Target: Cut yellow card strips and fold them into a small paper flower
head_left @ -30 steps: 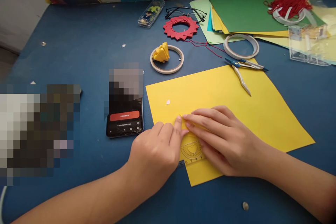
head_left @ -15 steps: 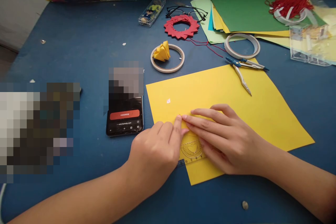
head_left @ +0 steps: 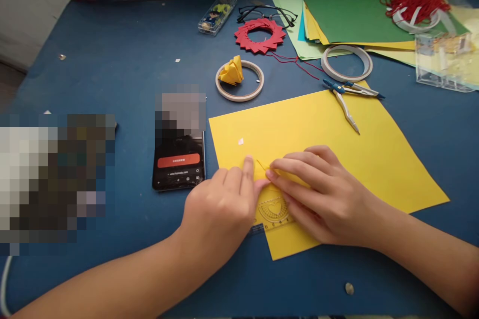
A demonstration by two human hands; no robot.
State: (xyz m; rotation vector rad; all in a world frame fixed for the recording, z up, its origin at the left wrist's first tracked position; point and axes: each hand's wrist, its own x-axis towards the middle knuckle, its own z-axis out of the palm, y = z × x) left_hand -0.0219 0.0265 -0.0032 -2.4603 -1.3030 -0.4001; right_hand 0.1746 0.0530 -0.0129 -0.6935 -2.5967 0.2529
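A large yellow sheet (head_left: 348, 144) lies on the blue table, with a clear ruler (head_left: 276, 212) bearing a protractor pattern over its lower left part. My left hand (head_left: 222, 204) rests at the sheet's left edge, fingers mostly curled, index fingertip on the paper; its thumb reaches toward my right fingertips. My right hand (head_left: 322, 194) lies over the ruler, its fingers pressed together around a thin yellow paper edge near the thumb of my left hand. A small white scrap (head_left: 240, 141) sits on the sheet above my left hand.
Compasses (head_left: 342, 94) lie on the sheet's top corner. Behind are tape rolls (head_left: 347, 78), a folded yellow piece (head_left: 232, 72), a red paper ring (head_left: 239, 40), glasses (head_left: 292, 20) and green paper (head_left: 362, 10). A phone (head_left: 178, 172) lies left; a clear box (head_left: 441, 77) stands right.
The fingertips of my two hands have moved apart. My right fingertips shifted slightly right, and a thin raised yellow edge now shows between the hands.
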